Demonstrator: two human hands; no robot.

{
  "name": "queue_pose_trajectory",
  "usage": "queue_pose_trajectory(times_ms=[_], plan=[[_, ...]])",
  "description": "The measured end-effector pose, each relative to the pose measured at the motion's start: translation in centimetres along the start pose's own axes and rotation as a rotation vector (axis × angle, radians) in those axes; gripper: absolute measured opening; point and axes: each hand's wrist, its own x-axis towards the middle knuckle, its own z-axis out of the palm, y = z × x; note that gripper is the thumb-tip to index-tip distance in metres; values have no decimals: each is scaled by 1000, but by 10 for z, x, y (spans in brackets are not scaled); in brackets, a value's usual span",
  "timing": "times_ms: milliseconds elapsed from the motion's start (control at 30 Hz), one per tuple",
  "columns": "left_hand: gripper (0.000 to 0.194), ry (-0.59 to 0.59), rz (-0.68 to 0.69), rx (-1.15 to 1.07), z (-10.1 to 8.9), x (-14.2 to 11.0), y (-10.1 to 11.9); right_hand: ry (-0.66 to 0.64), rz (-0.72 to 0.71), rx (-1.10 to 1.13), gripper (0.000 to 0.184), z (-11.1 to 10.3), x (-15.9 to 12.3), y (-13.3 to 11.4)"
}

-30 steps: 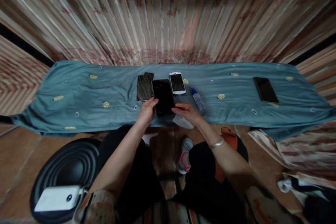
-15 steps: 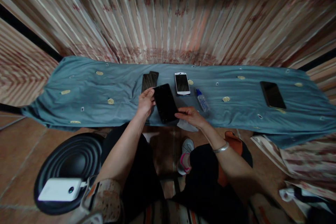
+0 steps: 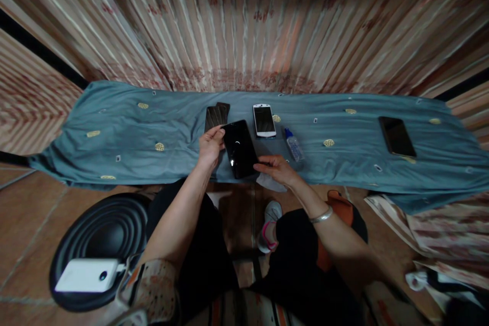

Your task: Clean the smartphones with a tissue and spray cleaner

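A black tablet (image 3: pixel 241 148) is held up over the front edge of the cloth-covered table, its dark glossy screen facing me with small bright glints on it. My left hand (image 3: pixel 211 143) pinches its upper left edge. At the lower right edge, my right hand (image 3: pixel 277 168) grips it between thumb and fingers. A white wipe (image 3: pixel 272 182) hangs beneath that hand; how the fingers hold it is hidden. Just beyond the tablet lies a white phone (image 3: pixel 264 120), screen up. A clear spray bottle (image 3: pixel 294 145) with a blue top lies to its right.
Dark flat pieces (image 3: pixel 216 116) overlap behind my left hand. Another dark phone (image 3: pixel 397 136) lies at the right on the blue cloth (image 3: pixel 351 158). Pleated curtains (image 3: pixel 244 30) close off the back. Down left, a white power bank (image 3: pixel 87 275) rests on a round black stool (image 3: pixel 103 224).
The tablet has tilted slightly, and bright glints now show on its screen. Both hands keep their hold in nearly the same place.
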Motion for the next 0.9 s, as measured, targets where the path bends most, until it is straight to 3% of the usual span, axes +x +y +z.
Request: queue_pose_trajectory(times_ms=[167,333,567,900], plan=[[34,-69,-51,-48,-2,0,-3,104,24,135,42,4,2,2],[32,-127,-159,41,0,-12,-14,205,25,156,45,1,4,1],[34,-306,-199,157,-2,-30,-23,249,-15,168,49,-5,3,-2],[33,-443,-254,57,-7,-32,-22,258,-7,214,50,-8,4,-8]])
